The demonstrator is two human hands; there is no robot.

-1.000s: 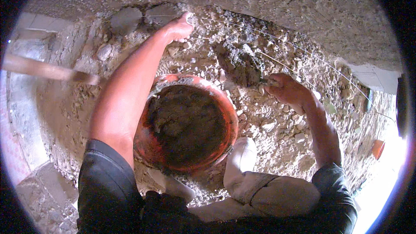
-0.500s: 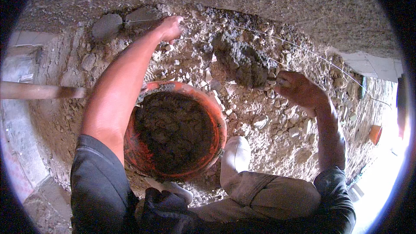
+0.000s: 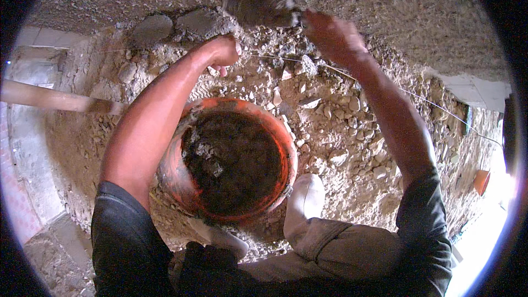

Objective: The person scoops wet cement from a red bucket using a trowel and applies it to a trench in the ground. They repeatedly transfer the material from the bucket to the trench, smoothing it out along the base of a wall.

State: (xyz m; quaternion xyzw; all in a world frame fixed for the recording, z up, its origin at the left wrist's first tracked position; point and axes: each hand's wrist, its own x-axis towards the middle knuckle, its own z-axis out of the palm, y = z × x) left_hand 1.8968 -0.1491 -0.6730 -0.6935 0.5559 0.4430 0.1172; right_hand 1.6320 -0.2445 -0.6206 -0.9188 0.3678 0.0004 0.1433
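Observation:
My left hand point(image 3: 224, 50) is closed at a thin pale string point(image 3: 385, 83), which runs across the rubble in front of the rough wall. My right hand point(image 3: 334, 36) grips a trowel point(image 3: 258, 6), its blade smeared by motion and dark as if with mortar, up against the wall's foot. Between my arms stands an orange bucket point(image 3: 293, 157) with dark, wet-looking mortar point(image 3: 236, 159) inside. Two flat grey mortar patches or stones point(image 3: 153, 28) lie along the wall, left of my left hand.
Loose stones point(image 3: 352, 115) and dirt cover the ground. A wooden handle point(image 3: 60, 98) reaches in from the left, partly behind my left arm. My light-coloured shoe point(image 3: 308, 192) is just right of the bucket. A small orange pot-like container point(image 3: 482, 181) sits at the far right.
My right hand has swung the trowel up and leftward from over the rubble to the wall. My left hand stays at the string, slightly lower in the picture as the view shifts.

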